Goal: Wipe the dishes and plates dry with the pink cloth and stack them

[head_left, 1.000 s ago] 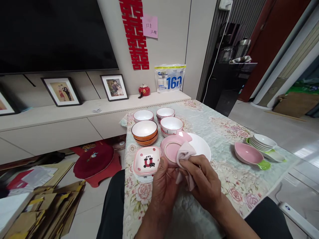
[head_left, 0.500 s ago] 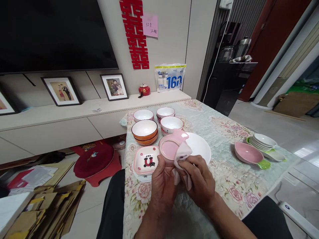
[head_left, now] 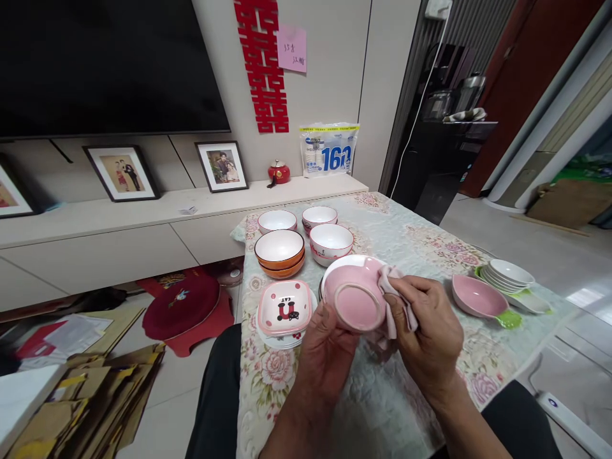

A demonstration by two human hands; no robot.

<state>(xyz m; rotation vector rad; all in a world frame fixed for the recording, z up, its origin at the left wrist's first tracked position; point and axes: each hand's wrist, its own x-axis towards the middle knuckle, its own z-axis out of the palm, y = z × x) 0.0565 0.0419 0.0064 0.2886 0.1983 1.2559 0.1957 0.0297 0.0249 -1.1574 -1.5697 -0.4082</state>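
Note:
A pink bowl [head_left: 358,299] is held up over the table, its underside and round foot ring turned toward me. My left hand [head_left: 327,344] grips its lower left rim with the thumb on the outside. In my right hand [head_left: 425,325] is a pale pink cloth [head_left: 399,312], pinched against the bowl's right edge. Behind the bowl a large white dish [head_left: 342,262] is partly hidden. Left of it, a square cat-patterned dish [head_left: 285,306] rests on white plates [head_left: 282,343].
Stacked orange bowls [head_left: 280,255] and white bowls with pink rims [head_left: 331,239] stand at the table's far left. On the right lie a pink leaf-shaped dish [head_left: 478,296] and small white dishes [head_left: 509,274]. A red stool [head_left: 184,312] and flattened cardboard [head_left: 95,395] are on the floor.
The pink bowl has turned, so its handle end now points right, under the cloth. My right hand has moved to the right with the cloth.

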